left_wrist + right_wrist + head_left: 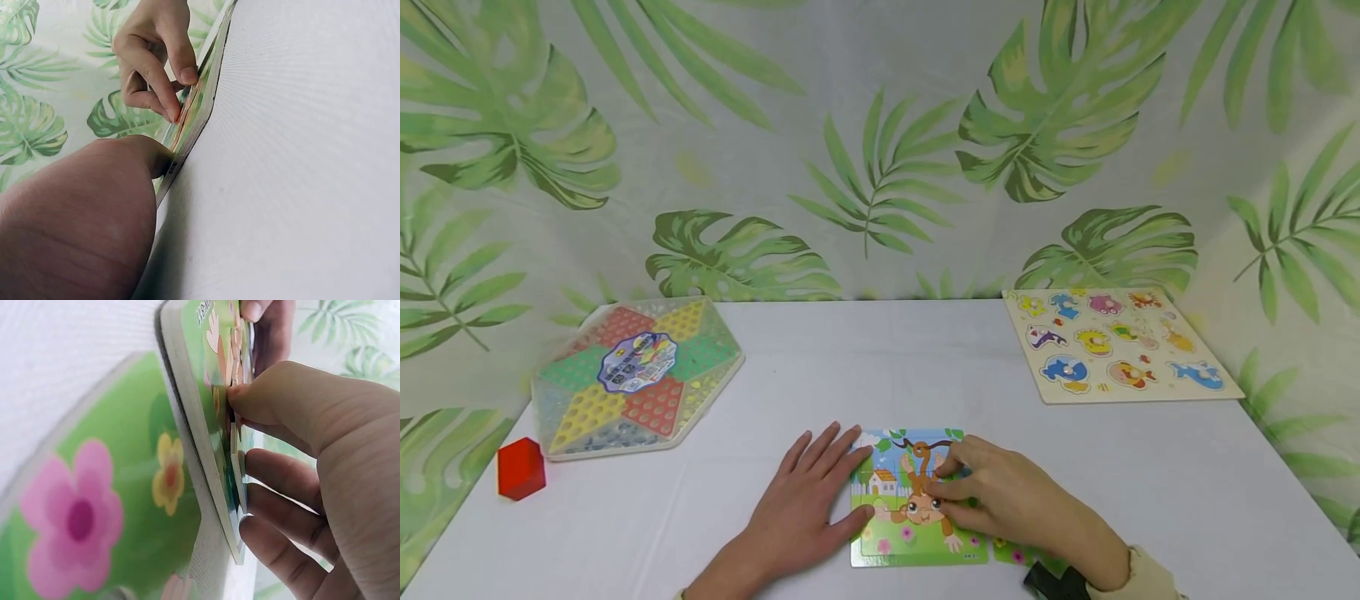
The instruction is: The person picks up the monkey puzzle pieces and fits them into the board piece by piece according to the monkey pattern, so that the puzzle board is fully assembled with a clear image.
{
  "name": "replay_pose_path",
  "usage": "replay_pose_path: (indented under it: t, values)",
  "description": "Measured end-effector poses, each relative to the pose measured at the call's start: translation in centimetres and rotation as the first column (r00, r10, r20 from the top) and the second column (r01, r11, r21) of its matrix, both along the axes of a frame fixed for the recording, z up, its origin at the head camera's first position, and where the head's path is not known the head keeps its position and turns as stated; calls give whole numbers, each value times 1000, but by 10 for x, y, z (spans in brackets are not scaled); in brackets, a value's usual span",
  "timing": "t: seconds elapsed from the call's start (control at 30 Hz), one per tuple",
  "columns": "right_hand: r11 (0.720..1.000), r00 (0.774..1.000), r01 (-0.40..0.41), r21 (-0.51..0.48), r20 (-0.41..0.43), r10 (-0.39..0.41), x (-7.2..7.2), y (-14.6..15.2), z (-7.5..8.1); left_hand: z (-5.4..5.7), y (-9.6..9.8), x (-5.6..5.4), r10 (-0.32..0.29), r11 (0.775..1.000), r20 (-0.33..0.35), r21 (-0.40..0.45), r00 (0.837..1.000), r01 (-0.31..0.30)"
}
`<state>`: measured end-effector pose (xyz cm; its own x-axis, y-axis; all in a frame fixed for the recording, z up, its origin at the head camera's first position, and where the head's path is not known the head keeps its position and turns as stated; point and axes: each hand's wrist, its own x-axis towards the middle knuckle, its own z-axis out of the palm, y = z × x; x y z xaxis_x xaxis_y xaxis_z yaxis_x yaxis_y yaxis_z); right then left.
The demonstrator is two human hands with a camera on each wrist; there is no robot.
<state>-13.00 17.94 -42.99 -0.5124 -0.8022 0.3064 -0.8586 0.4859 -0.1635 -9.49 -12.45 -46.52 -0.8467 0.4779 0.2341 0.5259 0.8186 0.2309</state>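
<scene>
A square jigsaw puzzle (pixel 917 546) with a monkey hanging from a branch lies flat near the table's front. My left hand (pixel 805 508) is spread at its left side, fingertips and thumb resting on the edge. Over the puzzle's right half, my right hand (pixel 1007 492) has curled fingers and pinches a puzzle piece (pixel 237 465), which stands slightly proud of the board in the right wrist view. The fingers hide much of that piece in the head view. Beside the puzzle's lower right lies a green flowered board (pixel 134 481), partly under the right forearm.
A hexagonal Chinese checkers box (pixel 640 375) lies at the left, with a red block (pixel 521 469) by its near corner. A wooden sea-animal peg puzzle (pixel 1120 346) sits at the back right. A black object (pixel 1056 582) shows below the right wrist.
</scene>
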Motion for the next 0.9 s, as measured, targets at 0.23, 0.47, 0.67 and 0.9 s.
replay_pose_path:
  t: [0.23, 0.47, 0.67, 0.9]
  values:
    - [1000, 1000, 4, 10, 1, -4, 0, 0, 1, 1, 0, 0, 0, 1000, -11, -4, 1000, 0]
    - [1000, 999, 19, 20, 34, -19, 0, -1, 3, 1, 0, 0, -1, 1000, -11, -1, 1000, 1]
    - [995, 998, 10, 95, 63, -16, 2, 0, 12, 2, 1, 0, 2, 1000, -4, -3, 1000, -2]
    - [991, 991, -2, 136, 136, -17, 2, 5, 17, 2, 1, 1, 2, 1000, -6, -4, 1000, -2]
